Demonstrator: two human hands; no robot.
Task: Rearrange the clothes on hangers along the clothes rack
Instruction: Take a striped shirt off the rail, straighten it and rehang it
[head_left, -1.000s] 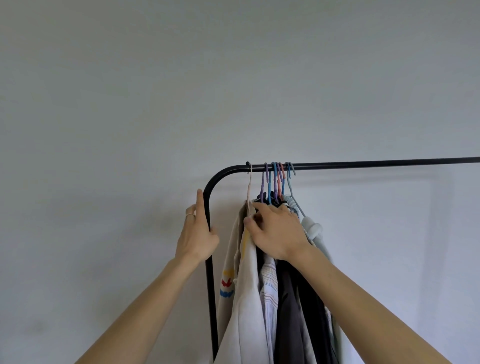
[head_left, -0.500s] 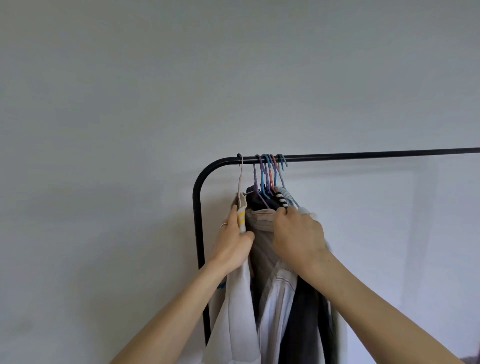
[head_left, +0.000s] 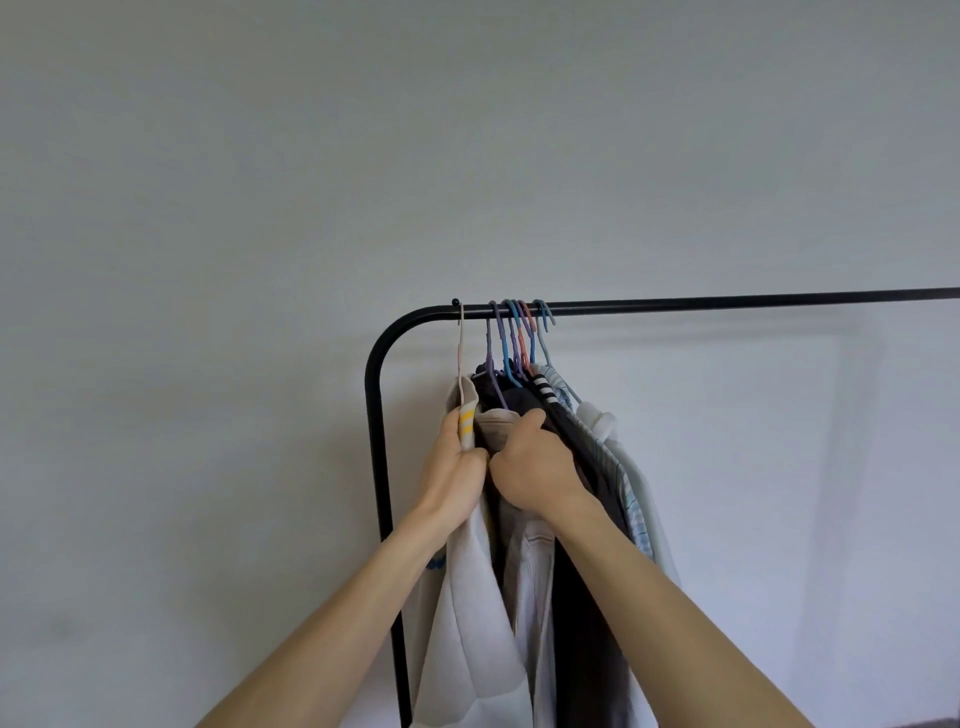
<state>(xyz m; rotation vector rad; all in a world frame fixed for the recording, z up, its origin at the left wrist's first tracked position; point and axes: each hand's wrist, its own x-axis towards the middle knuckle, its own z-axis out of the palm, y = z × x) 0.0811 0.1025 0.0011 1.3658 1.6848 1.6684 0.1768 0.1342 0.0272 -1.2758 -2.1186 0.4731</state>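
Observation:
A black metal clothes rack has several garments bunched at its left end on coloured hangers. The leftmost is a cream garment with yellow stripes at the collar, on a pale hanger. My left hand grips its collar. Right beside it, my right hand is closed on the beige striped shirt at its collar. Dark garments and a light blue striped shirt hang behind my right forearm.
The rack's bar runs bare to the right edge of the view. Its left post drops straight down beside my left wrist. A plain pale wall stands behind everything.
My left hand left the rack post and took hold of the cream garment's collar. My right hand shifted to the beige shirt's collar and now sits close against the left hand.

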